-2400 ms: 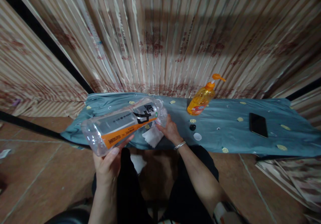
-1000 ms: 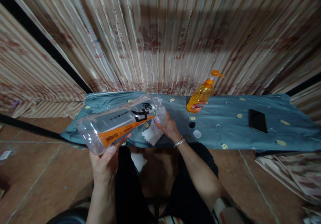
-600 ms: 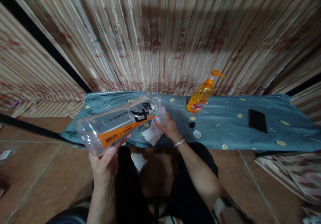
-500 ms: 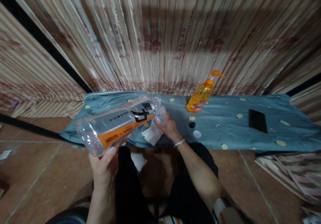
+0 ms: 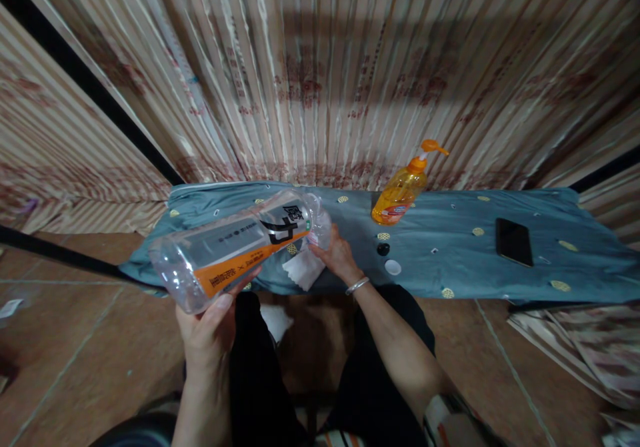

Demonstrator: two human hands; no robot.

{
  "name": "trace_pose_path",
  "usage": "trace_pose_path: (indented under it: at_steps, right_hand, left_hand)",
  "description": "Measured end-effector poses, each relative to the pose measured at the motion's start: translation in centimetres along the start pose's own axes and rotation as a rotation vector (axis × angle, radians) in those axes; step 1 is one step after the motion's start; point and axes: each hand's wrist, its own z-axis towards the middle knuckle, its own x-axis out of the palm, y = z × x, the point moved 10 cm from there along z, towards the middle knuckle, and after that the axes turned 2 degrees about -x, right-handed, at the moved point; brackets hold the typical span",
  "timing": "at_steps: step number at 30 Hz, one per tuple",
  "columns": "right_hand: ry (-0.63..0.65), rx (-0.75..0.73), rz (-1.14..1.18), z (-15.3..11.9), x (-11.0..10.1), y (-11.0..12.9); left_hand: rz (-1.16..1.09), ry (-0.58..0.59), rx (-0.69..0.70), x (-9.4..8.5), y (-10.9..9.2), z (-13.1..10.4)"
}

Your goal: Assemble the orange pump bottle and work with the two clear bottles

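Note:
A large clear plastic bottle (image 5: 225,250) with a grey and orange label lies slanted across the front, its neck toward the right. My left hand (image 5: 210,320) is closed around it from below, near its base. At the bottle's neck end, the fingers of my right hand (image 5: 337,255) are closed on a small clear plastic container (image 5: 323,228); its outline blends with the bottle's neck and is partly hidden. Below the neck, a white tissue (image 5: 304,268) lies on the cloth. A black cap (image 5: 383,249) and a whitish round cap (image 5: 393,267) rest right of my right hand.
An orange pump bottle (image 5: 400,197) of yellow liquid stands toward the back of the patterned blue-green cloth (image 5: 460,247). Farther right lies a black phone (image 5: 515,241). A striped curtain (image 5: 340,67) hangs behind, with dark poles (image 5: 100,93) at the sides.
Hardly anything differs. The large bottle has turned very slightly in my left hand; my right hand stays in place.

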Motion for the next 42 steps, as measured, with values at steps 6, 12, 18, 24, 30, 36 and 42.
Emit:
trace_pose_path:
  at_steps: [6,12,18,24,30,36,42]
  right_hand:
    - [0.005,0.005,-0.007,-0.07,0.01,0.05]
    - [-0.001,0.01,0.006,-0.11,-0.04,-0.06]
    - [0.015,0.011,0.016,-0.07,0.04,-0.12]
    - [0.022,-0.006,0.014,-0.17,-0.15,0.2]
    - [0.025,-0.006,0.014,-0.27,-0.15,0.3]
    - [0.012,-0.004,-0.009,-0.22,-0.29,0.29]
    - [0.022,0.004,-0.004,-0.19,-0.19,0.11]
  left_hand:
    - [0.016,-0.004,-0.011,0.15,0.03,-0.23]
    - [0.019,0.001,-0.017,-0.01,0.13,-0.09]
    - [0.026,-0.033,-0.041,-0.34,0.2,0.01]
    - [0.024,-0.02,-0.046,-0.46,0.35,0.26]
    - [0.029,0.025,-0.023,0.0,-0.13,0.64]
    - [0.025,0.011,-0.03,-0.16,-0.02,0.63]
    - [0.025,-0.001,-0.019,-0.08,-0.07,0.61]
